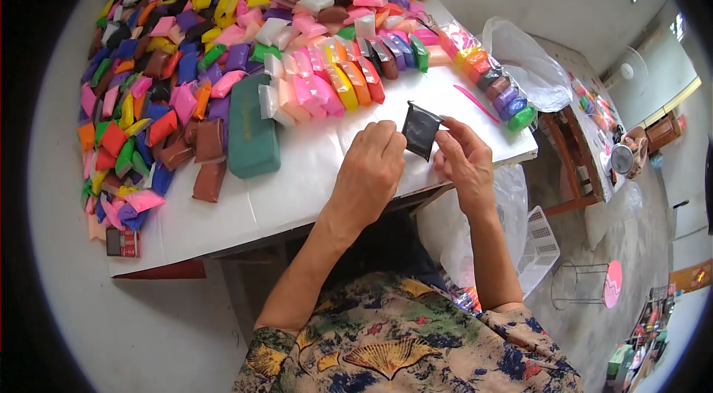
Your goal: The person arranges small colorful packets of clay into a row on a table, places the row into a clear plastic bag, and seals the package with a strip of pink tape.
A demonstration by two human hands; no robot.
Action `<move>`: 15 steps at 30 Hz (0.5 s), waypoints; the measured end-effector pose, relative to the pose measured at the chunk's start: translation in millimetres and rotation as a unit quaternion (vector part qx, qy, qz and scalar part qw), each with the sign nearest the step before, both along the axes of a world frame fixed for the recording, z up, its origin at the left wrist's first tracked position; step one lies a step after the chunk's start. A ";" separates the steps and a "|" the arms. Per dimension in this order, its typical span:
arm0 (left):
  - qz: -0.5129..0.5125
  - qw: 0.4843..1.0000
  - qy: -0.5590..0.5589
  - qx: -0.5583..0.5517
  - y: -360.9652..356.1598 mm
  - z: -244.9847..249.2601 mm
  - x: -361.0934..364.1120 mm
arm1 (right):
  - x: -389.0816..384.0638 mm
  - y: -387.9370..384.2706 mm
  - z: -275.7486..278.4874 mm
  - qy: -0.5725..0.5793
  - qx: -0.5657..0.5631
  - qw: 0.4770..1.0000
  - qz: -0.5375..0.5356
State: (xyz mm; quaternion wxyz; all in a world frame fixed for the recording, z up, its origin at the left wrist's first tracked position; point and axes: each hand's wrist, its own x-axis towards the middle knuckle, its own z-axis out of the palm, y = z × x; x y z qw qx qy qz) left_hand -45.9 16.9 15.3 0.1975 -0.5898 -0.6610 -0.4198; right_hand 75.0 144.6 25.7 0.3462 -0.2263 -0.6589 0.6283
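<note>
A small black packet in shiny clear wrapping is held up tilted over the front of the white table. My left hand is closed, its curled fingers at the packet's left edge. With thumb and fingers, my right hand pinches the opposite edge. Just beyond my hands, rows of coloured packets stand lined up beside a green block. A pink strip lies on the table to the right, near a clear bag of coloured packets.
A large heap of loose coloured packets covers the table's left and far side. At the near left corner sits a small red and dark device. Clear plastic bags, a white basket and a pink-topped stool are to the right.
</note>
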 end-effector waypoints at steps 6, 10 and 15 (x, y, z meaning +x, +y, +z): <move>0.005 0.999 0.051 0.017 -2.2 -0.3 1.0 | 5.8 -0.3 5.4 0.005 -0.077 0.996 0.041; -0.016 0.998 0.043 0.049 -0.4 0.0 0.4 | 10.8 -0.5 3.4 0.021 -0.096 0.994 0.046; -0.075 0.971 -0.214 0.075 -4.7 10.7 1.1 | 14.2 -12.6 -5.6 0.050 0.034 0.998 -0.029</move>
